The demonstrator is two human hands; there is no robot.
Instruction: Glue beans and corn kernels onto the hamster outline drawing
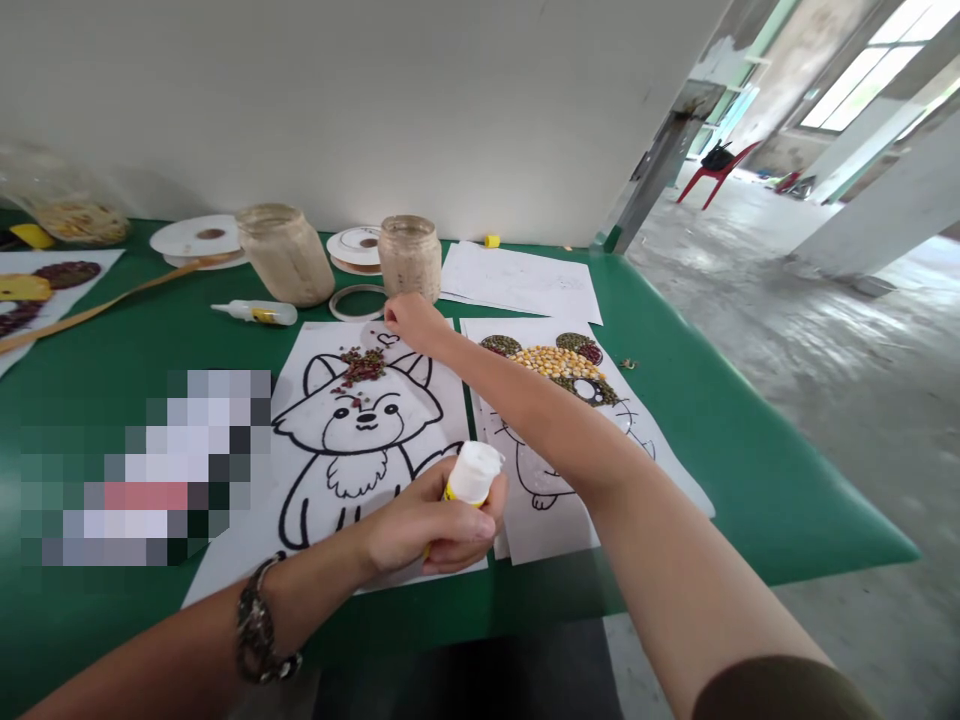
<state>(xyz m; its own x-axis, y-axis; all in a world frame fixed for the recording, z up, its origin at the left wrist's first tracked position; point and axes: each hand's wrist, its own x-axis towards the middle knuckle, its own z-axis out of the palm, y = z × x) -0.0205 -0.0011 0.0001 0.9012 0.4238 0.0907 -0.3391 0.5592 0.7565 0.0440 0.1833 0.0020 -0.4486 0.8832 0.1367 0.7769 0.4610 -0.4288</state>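
Note:
My left hand (442,525) is wrapped round a glue bottle (477,470) with a white top and a yellow label, tilted over the lower right of a fox drawing (367,440). On the fox's forehead lies a small heap of red and green beans (363,368), with a few strays below. My right hand (414,322) is closed just above the fox's right ear, in front of a cloudy jar (409,258); what its fingers hold, if anything, is hidden. Under my right forearm lies a second animal drawing (536,480), partly covered with corn kernels (559,362) and beans.
Behind stand another cloudy jar (285,255), ribbon spools (199,240) and a tape roll (358,302). A nozzle bottle (259,313) lies left, near a pixelated patch. Paper sheets (521,280) and a yellow cap (491,241) lie near the wall. The green table (787,500) ends at right.

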